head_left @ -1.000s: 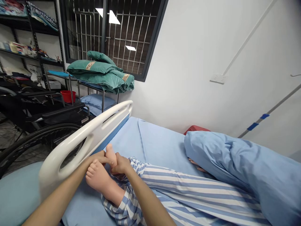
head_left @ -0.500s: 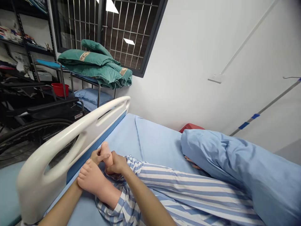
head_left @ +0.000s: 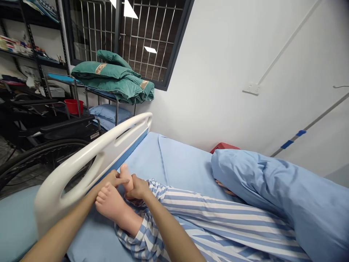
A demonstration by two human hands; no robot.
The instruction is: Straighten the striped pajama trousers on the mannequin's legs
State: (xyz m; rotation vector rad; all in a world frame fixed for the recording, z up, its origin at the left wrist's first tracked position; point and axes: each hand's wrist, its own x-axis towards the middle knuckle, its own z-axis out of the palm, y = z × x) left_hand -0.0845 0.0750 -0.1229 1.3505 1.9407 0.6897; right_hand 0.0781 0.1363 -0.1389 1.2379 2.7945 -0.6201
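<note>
Nearest, there's the near foot (head_left: 116, 209), toes toward the footboard (head_left: 81, 156), and no hand is gripping it. More of the left wrist shows past those toes than half a second ago, over on the footboard side, so the left hand (head_left: 115, 179) gets at its hold from a new angle! It has the far foot (head_left: 126, 174), just beside the footboard, one digit laid across, the others partly hidden. The right hand (head_left: 138, 188) stays curled round that same foot from the side away from the footboard, so the work sits with this foot. Striped trousers (head_left: 218, 211) run off away from the footboard to a blue quilt (head_left: 272, 189); beyond the footboard, a wheelchair (head_left: 62, 134).
</note>
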